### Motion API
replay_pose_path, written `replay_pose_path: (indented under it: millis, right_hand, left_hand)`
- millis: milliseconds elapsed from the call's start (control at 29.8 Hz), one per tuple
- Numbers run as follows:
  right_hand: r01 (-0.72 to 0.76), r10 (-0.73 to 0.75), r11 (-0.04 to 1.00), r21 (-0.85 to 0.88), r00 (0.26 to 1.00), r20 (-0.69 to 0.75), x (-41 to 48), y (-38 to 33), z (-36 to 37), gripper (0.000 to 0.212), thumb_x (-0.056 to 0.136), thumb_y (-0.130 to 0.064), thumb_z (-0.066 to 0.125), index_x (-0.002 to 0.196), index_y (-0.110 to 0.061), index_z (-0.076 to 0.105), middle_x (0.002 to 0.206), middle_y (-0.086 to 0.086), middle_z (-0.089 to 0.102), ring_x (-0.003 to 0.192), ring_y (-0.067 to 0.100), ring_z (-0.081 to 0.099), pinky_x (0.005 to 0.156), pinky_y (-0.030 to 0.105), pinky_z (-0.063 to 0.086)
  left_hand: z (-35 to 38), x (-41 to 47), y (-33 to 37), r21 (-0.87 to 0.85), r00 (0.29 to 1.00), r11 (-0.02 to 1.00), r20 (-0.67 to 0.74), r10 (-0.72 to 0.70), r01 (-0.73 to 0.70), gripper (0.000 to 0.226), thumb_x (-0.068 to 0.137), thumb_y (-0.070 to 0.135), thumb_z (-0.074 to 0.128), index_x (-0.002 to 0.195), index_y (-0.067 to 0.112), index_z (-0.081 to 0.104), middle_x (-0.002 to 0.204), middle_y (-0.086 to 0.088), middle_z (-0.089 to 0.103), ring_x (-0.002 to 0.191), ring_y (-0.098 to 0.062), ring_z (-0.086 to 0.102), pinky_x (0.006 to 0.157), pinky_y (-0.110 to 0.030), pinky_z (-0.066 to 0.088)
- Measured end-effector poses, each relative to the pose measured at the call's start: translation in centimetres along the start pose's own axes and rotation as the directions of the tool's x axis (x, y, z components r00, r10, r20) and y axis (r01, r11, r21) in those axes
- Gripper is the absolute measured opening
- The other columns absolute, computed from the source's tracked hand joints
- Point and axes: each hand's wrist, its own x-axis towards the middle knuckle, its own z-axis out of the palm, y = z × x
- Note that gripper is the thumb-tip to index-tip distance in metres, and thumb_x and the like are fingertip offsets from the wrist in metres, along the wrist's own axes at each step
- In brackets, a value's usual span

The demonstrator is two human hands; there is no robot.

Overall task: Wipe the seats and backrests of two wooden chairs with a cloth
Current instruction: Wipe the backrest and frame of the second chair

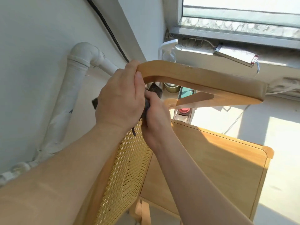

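So the left hand (pixel 120 98) is clamped on the bend of the curved wooden rail (pixel 186 73) at the top of the chair (pixel 193 98). Its fingers go over the top and the thumb presses on the inner edge.

The right hand (pixel 155 114) sits just under that bend, touching the left hand, with its fingers curled tight round a dark grey cloth (pixel 155 89). The cloth is bunched up between the two hands. One corner pokes up right below the rail, another peeks out on the far side of the left hand, and a thin strip dangles down by the left wrist. It seems to be up against the spot where the rail meets the cane back (pixel 129 168), but the hands hide the actual contact, so I can't say for sure.

The cane back drops straight down from the rail bend, under both forearms. The wooden seat (pixel 211 159) lies below the long straight part of the rail, with part of it in sunlight.

Left of the rail, a fat white pipe (pixel 78 75) elbows down the white wall, and a black cable (pixel 105 25) runs down the wall to just behind the bend. Past the rail there's a pump bottle (pixel 168 54), and above that a window (pixel 243 13). Through the gap under the rail you can see a small tin (pixel 170 88).
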Motion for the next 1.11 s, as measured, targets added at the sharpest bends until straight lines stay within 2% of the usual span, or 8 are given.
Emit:
replay_pose_path:
  millis: [134, 336, 538, 773, 840, 941, 975, 1109]
  right_hand:
    - [-0.037, -0.007, 0.867, 0.496, 0.996, 0.087, -0.1, -2.1, -0.3, 0.051, 0.083, -0.012, 0.054, 0.132, 0.001, 0.052, 0.133, 0.021, 0.057, 0.124, 0.031, 0.054, 0.108, 0.042, 0.041]
    - [0.018, -0.187, 0.526, 0.85, 0.978, 0.095, -1.3, -5.9, -4.0, 0.05, 0.071, 0.001, 0.046, 0.116, -0.013, 0.061, 0.13, 0.01, 0.06, 0.13, 0.025, 0.049, 0.106, 0.041, 0.04]
    - [0.076, -0.148, 0.41, 0.909, 0.989, -0.016, -3.3, -6.4, -3.8, 0.043, 0.073, 0.008, 0.042, 0.105, -0.008, 0.066, 0.106, 0.013, 0.066, 0.118, 0.025, 0.055, 0.078, 0.043, 0.047]
    - [0.129, -0.13, 0.396, 0.909, 0.988, -0.083, -6.0, -5.3, -4.3, 0.069, 0.061, 0.014, 0.057, 0.127, -0.006, 0.061, 0.122, 0.013, 0.064, 0.114, 0.031, 0.06, 0.092, 0.038, 0.048]
    - [0.128, -0.111, 0.386, 0.914, 0.99, -0.092, -6.8, -5.9, -4.6, 0.055, 0.069, 0.009, 0.056, 0.122, -0.004, 0.063, 0.118, 0.013, 0.066, 0.113, 0.03, 0.06, 0.091, 0.034, 0.048]
    - [0.078, -0.006, 0.625, 0.777, 0.995, -0.095, -8.8, -7.4, -4.9, 0.017, 0.089, -0.019, 0.056, 0.097, -0.012, 0.07, 0.098, 0.0, 0.064, 0.123, 0.012, 0.049, 0.105, 0.02, 0.035]
    - [0.118, -0.011, 0.719, 0.684, 0.987, -0.158, -9.1, -7.7, -5.5, 0.02, 0.091, -0.019, 0.055, 0.098, -0.01, 0.072, 0.095, -0.001, 0.063, 0.118, 0.009, 0.049, 0.103, 0.02, 0.034]
    - [0.322, -0.162, 0.759, 0.566, 0.935, -0.314, -10.4, -9.4, -6.3, 0.026, 0.087, 0.007, 0.051, 0.111, 0.004, 0.06, 0.1, 0.014, 0.068, 0.096, 0.027, 0.064, 0.085, 0.032, 0.051]
  left_hand:
    - [0.0, -0.2, -0.1, 0.006, 1.0, 1.0, -0.009, 0.018, -0.018, 0.039, 0.099, 0.032, 0.025, 0.129, 0.019, 0.046, 0.104, -0.007, 0.059, 0.096, -0.027, 0.053, 0.077, -0.04, 0.04]
    - [0.1, -0.4, -0.1, 0.047, 1.0, 0.999, 0.004, 0.027, -0.027, 0.038, 0.101, 0.03, 0.024, 0.132, 0.019, 0.044, 0.101, -0.006, 0.057, 0.084, -0.014, 0.044, 0.072, -0.028, 0.029]
    - [-0.1, -0.4, 0.1, 0.028, 1.0, 0.999, 0.01, 0.017, -0.018, 0.037, 0.102, 0.028, 0.026, 0.132, 0.017, 0.044, 0.106, -0.009, 0.058, 0.094, -0.026, 0.052, 0.075, -0.032, 0.033]
    - [0.0, -0.3, -0.2, 0.038, 1.0, 0.999, 0.008, 0.02, -0.02, 0.036, 0.101, 0.028, 0.027, 0.131, 0.016, 0.045, 0.106, -0.009, 0.057, 0.094, -0.026, 0.051, 0.073, -0.028, 0.028]
    - [0.0, -0.3, -0.2, 0.032, 1.0, 0.999, 0.012, 0.019, -0.019, 0.036, 0.101, 0.027, 0.027, 0.13, 0.016, 0.045, 0.106, -0.01, 0.057, 0.095, -0.028, 0.051, 0.073, -0.029, 0.027]
    - [-0.1, -0.3, -0.2, 0.027, 1.0, 0.999, 0.011, 0.025, -0.025, 0.035, 0.101, 0.027, 0.028, 0.13, 0.016, 0.045, 0.104, -0.011, 0.056, 0.093, -0.029, 0.051, 0.071, -0.03, 0.027]
    - [-0.1, -0.3, -0.2, 0.025, 1.0, 0.999, 0.006, 0.024, -0.024, 0.035, 0.101, 0.027, 0.029, 0.129, 0.016, 0.045, 0.105, -0.011, 0.056, 0.093, -0.03, 0.051, 0.071, -0.031, 0.027]
    - [0.0, -0.3, -0.1, 0.029, 1.0, 0.999, 0.005, 0.028, -0.028, 0.035, 0.101, 0.027, 0.03, 0.13, 0.016, 0.045, 0.107, -0.012, 0.057, 0.095, -0.032, 0.051, 0.072, -0.036, 0.031]
